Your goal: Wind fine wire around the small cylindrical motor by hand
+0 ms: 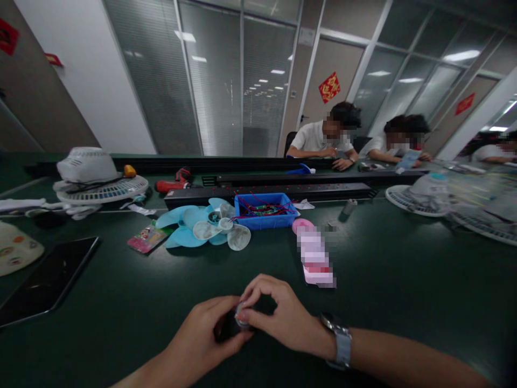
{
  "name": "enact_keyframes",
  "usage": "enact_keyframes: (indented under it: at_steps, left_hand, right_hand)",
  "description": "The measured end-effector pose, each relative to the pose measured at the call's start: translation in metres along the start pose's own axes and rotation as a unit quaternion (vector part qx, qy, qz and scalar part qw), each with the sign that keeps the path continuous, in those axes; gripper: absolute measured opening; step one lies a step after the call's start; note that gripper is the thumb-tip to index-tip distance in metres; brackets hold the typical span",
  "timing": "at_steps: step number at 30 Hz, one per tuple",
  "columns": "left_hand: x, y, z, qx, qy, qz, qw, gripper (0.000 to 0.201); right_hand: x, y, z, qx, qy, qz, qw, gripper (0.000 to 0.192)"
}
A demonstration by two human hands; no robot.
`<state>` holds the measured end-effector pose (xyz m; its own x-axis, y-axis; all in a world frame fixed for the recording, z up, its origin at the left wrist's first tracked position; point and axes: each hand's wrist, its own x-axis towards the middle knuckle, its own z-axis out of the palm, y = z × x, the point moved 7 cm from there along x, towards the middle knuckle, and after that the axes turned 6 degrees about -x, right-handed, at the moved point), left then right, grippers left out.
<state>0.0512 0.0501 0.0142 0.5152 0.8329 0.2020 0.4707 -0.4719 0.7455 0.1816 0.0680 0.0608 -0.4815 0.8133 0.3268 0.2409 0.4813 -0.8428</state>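
Head view: left hand [210,334] cradles a small dark cylindrical part with a silvery end [241,319] just above the dark green table [404,291], steadying it while right hand [283,318] pinches that end; pale blue plastic fan blades [194,229] lie beyond.
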Motion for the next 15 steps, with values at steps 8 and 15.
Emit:
enact_keyframes:
  at_steps: [8,15]
  left_hand:
    - [0.0013,0.0002,-0.0017,-0.007,0.010,0.009,1.000,0.018]
    - [0.0008,-0.0025,-0.0006,-0.004,0.016,0.013,1.000,0.024]
  right_hand:
    - [-0.0030,0.0021,-0.0012,-0.078,0.013,0.009,0.997,0.010]
    - [-0.0066,-0.0044,-0.0040,-0.126,0.050,-0.060,0.989,0.010]
